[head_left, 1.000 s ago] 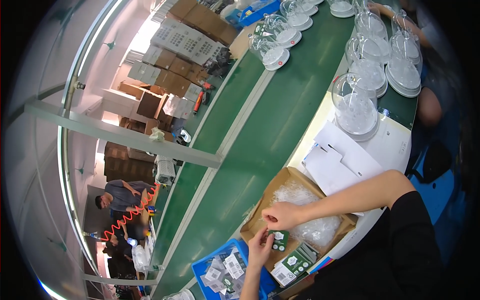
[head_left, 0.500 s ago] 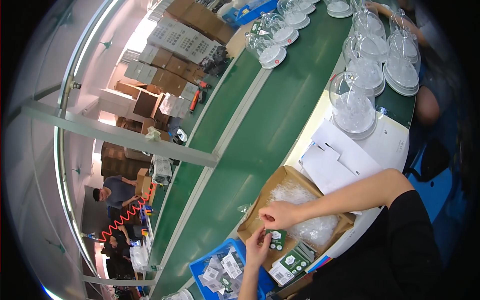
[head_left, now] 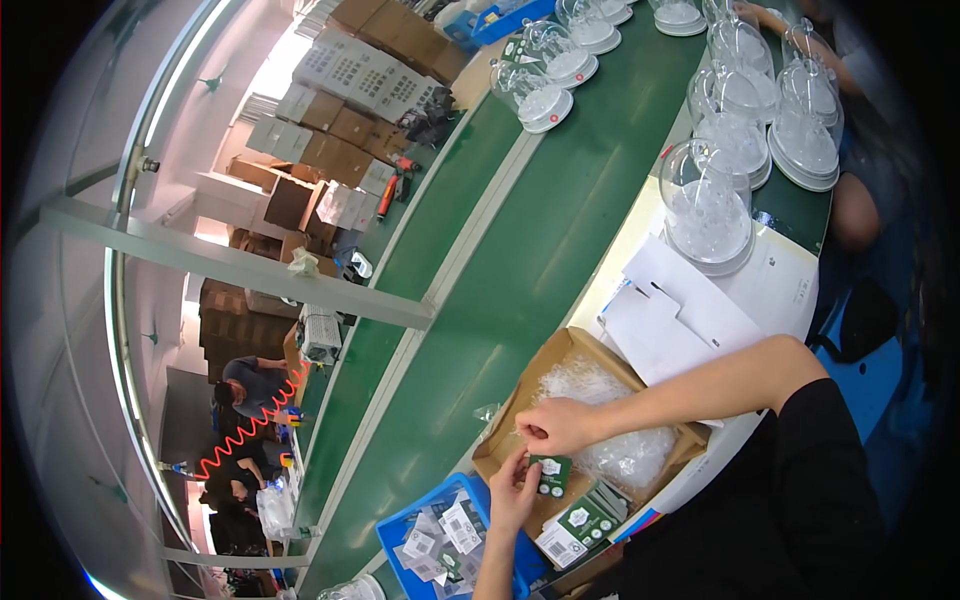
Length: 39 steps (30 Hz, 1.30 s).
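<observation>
A small green printed card [head_left: 552, 475] is pinched between the thumb and fingers of my left hand [head_left: 512, 492]. Just above it, my right hand [head_left: 560, 426] is curled with thumb and fingertips together at the card's upper edge; whatever is in them is too small to make out. Both hands are over an open cardboard box [head_left: 512, 408] holding a heap of clear thin plastic pieces [head_left: 625, 450]. A stack of similar green and white cards [head_left: 580, 528] lies at the box's near end. Left of it, a blue bin [head_left: 398, 553] contains many bagged cards [head_left: 440, 540].
White paper sheets [head_left: 680, 315] lie beyond the box. Clear domes on white bases [head_left: 708, 215] stand at the right and along the far side of the green conveyor belt [head_left: 480, 310]. Another person's arm [head_left: 775, 20] reaches in at far right. People work across the belt at left.
My hands and the card stay almost in the same place. Across the belt, the person in grey has leaned forward and moved slightly to the right.
</observation>
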Each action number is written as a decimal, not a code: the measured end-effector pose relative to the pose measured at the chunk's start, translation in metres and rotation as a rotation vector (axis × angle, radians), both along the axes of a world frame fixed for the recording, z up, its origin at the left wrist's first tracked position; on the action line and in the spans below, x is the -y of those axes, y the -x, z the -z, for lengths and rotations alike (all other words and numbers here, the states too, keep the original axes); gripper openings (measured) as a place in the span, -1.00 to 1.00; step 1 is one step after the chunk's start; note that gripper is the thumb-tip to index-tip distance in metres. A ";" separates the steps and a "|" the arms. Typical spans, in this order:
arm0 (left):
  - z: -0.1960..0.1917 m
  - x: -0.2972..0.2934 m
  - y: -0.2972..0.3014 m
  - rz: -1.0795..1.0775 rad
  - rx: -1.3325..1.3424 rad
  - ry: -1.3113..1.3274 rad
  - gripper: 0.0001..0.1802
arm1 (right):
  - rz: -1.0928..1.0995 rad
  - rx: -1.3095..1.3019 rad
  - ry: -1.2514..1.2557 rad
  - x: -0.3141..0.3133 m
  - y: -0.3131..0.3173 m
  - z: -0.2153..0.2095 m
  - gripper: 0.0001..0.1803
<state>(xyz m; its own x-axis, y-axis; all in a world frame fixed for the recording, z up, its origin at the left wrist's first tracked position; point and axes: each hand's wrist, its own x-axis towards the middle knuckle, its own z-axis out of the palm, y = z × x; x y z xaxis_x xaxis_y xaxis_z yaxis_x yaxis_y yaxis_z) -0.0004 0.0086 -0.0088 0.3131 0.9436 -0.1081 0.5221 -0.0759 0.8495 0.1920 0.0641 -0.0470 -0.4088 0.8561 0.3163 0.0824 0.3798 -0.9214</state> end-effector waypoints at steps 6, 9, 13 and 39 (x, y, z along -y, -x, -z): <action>-0.002 -0.003 -0.002 0.014 -0.029 -0.015 -0.61 | -0.006 -0.009 -0.005 0.001 -0.003 -0.002 -0.83; -0.004 -0.003 -0.003 0.016 -0.028 -0.010 -0.61 | -0.005 -0.008 -0.001 0.001 -0.003 -0.003 -0.83; -0.001 -0.003 0.000 0.011 -0.013 -0.011 -0.61 | -0.002 -0.009 -0.024 0.000 0.000 0.000 -0.83; -0.008 -0.001 -0.006 0.013 -0.045 0.007 -0.62 | -0.022 0.024 0.027 0.001 -0.003 -0.004 -0.81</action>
